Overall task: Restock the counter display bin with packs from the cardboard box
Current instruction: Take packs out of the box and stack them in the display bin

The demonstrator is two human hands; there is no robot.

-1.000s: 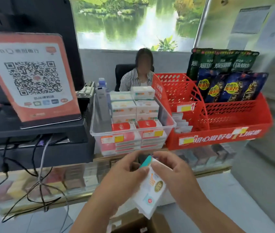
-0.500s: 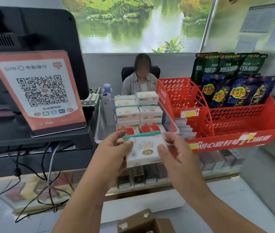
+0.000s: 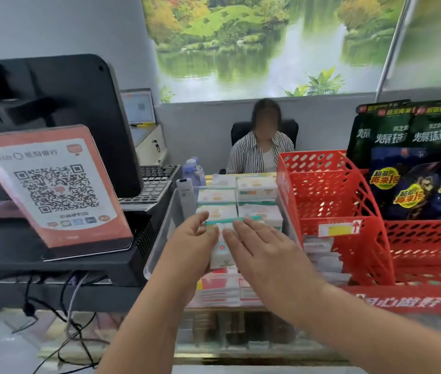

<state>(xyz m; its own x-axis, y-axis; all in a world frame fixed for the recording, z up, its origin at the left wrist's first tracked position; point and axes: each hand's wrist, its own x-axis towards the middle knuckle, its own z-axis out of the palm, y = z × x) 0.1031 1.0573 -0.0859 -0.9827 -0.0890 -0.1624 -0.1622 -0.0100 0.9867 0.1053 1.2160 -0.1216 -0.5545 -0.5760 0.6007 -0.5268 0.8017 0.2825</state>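
The left hand (image 3: 189, 244) grips a white pack (image 3: 220, 249) by its left edge, thumb and fingers curled round it; the right hand (image 3: 263, 251) lies on the pack's right side with its fingers straight and close together, pressing rather than clasping; the pack, with a teal strip along its far edge, is held tilted over the front half of the clear bin (image 3: 160, 238) on the counter, its far edge touching or just short of the stacked packs (image 3: 257, 187) of the same kind that fill the back of the bin in two columns; whether it rests on anything beneath cannot be told; under the hands, at the bin's front, lie red-topped packs (image 3: 220, 283); just right of the bin stands a red basket (image 3: 330, 195) with small white packets (image 3: 320, 255) in its low front compartment and dark snack bags (image 3: 413, 163) upright in its right section; left of the bin an orange QR sign (image 3: 54, 187) leans in front of a black monitor (image 3: 65, 103), with a keyboard (image 3: 157, 182) behind it and cables (image 3: 73, 319) hanging below; a bottle (image 3: 193, 171) stands behind the bin's left corner; beyond, a seated person (image 3: 261, 152) in a striped shirt faces the counter under a landscape poster (image 3: 254, 44).
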